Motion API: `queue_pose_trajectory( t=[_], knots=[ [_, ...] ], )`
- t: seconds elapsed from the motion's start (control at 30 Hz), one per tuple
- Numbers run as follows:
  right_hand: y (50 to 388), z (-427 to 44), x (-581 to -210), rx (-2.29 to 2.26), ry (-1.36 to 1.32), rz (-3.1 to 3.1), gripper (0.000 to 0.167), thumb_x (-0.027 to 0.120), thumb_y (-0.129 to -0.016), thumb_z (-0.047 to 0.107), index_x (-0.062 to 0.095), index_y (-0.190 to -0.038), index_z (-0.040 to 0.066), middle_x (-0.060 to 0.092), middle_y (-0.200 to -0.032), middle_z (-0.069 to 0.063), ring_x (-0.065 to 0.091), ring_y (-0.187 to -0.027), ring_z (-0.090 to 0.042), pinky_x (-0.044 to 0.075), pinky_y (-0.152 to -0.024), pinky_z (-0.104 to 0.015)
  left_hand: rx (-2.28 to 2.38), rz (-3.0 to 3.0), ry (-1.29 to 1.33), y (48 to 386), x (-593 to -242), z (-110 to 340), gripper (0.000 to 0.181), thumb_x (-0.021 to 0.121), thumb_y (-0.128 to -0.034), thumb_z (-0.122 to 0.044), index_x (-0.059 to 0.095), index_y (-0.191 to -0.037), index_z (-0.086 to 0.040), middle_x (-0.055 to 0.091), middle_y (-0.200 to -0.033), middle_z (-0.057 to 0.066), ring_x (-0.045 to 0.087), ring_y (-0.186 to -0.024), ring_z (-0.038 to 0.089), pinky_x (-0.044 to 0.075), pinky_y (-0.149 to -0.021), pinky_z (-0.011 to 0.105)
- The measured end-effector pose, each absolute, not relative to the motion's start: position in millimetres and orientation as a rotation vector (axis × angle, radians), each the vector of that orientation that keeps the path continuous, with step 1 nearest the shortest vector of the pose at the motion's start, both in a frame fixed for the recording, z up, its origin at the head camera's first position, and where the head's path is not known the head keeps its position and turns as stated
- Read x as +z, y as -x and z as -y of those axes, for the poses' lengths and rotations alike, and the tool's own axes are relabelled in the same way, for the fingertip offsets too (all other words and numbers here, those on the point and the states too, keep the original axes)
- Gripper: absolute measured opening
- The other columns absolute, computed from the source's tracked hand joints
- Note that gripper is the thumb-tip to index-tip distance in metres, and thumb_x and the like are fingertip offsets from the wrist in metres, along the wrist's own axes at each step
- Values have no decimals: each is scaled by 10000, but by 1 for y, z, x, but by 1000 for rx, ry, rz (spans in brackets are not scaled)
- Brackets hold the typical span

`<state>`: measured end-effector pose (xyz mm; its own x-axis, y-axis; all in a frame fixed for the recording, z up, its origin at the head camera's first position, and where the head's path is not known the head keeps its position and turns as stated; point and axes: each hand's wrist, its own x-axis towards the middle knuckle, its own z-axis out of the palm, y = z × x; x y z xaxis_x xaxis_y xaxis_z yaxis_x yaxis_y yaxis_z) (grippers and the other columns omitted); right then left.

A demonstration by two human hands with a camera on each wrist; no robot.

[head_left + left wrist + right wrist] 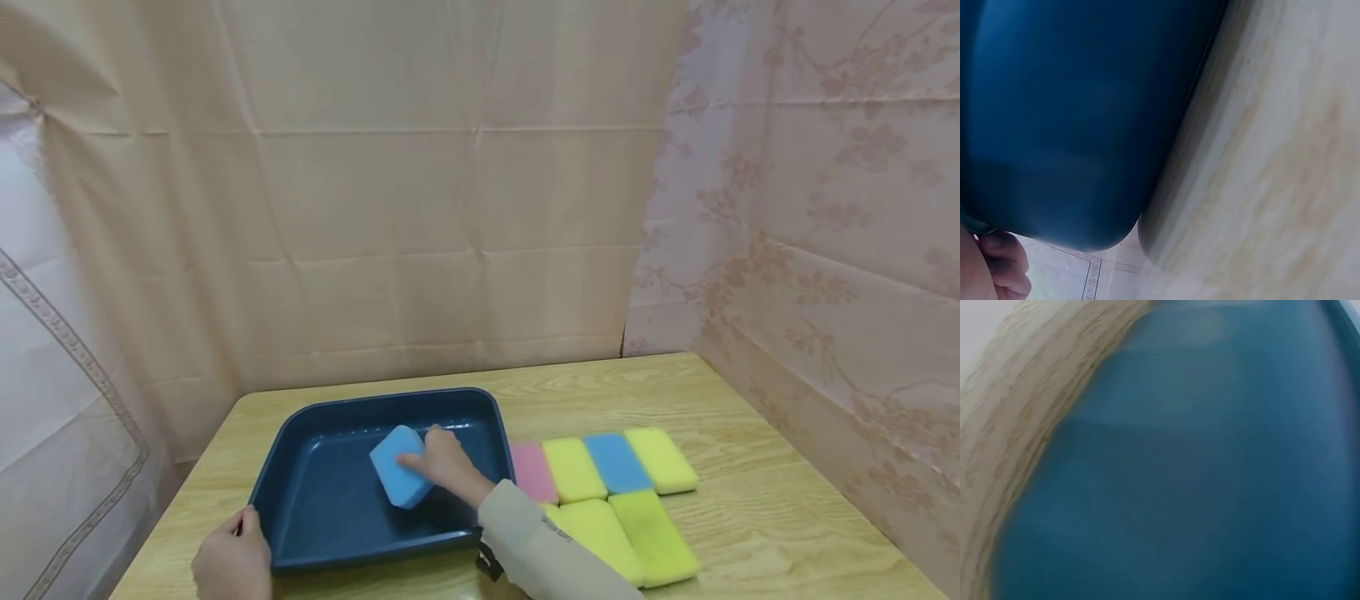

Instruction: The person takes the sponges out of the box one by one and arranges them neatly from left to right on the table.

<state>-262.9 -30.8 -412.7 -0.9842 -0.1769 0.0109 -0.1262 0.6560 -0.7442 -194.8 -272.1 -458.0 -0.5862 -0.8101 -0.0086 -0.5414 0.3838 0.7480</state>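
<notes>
A dark blue tray (318, 500) sits on the table, its near left corner held by my left hand (234, 558). In the left wrist view the curled fingers (1007, 262) of that hand show beside the blue wall of the tray (1066, 125). Inside the tray, my right hand (444, 462) grips a light blue sponge (392, 473) that is tilted up. Whether the sponge touches the tray floor I cannot tell. The right wrist view is mostly filled by the blurred tray wall (1179, 475); neither the right hand nor the sponge shows there.
Right of the tray lie several sponges in two rows: a pink one (534, 472), a blue one (618, 463), yellow ones (574, 469) and a yellow-green one (652, 537). The right sleeve (547, 546) covers part of the near row. A beige curtain (450, 208) hangs behind the wooden table (765, 500).
</notes>
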Motion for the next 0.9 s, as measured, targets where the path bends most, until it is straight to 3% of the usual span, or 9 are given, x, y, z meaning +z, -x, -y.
queue_pose_trajectory(
  t=[0.23, 0.53, 0.9],
  knots=[
    [262, 20, -412, -1328, 286, -2752, 509, 686, -767, 328, 508, -1001, -88, 545, -736, -98, 529, -580, -169, 471, -480, -289, -1045, 2297, -1154, 188, -446, 265, 384, 417, -916, -270, 584, -1123, 7, 538, -1112, 274, 486, -1019, 438, 370, -832, 557],
    [260, 7, -406, -1370, 305, -2756, 474, 671, -776, 342, 517, -954, -69, 538, -692, -74, 529, -528, -142, 455, -424, -267, -969, 2302, -1202, 210, -491, 290, 425, 413, -909, -371, 599, -1145, -70, 551, -1134, 231, 508, -1009, 425, 389, -791, 559],
    [253, -9, -397, -1394, 279, -2780, 431, 679, -766, 331, 499, -887, -42, 520, -735, -95, 524, -569, -176, 444, -393, -286, -952, 2301, -1212, 221, -510, 303, 467, 394, -906, -419, 586, -1167, -84, 546, -1151, 223, 491, -1037, 424, 375, -817, 562]
  ],
)
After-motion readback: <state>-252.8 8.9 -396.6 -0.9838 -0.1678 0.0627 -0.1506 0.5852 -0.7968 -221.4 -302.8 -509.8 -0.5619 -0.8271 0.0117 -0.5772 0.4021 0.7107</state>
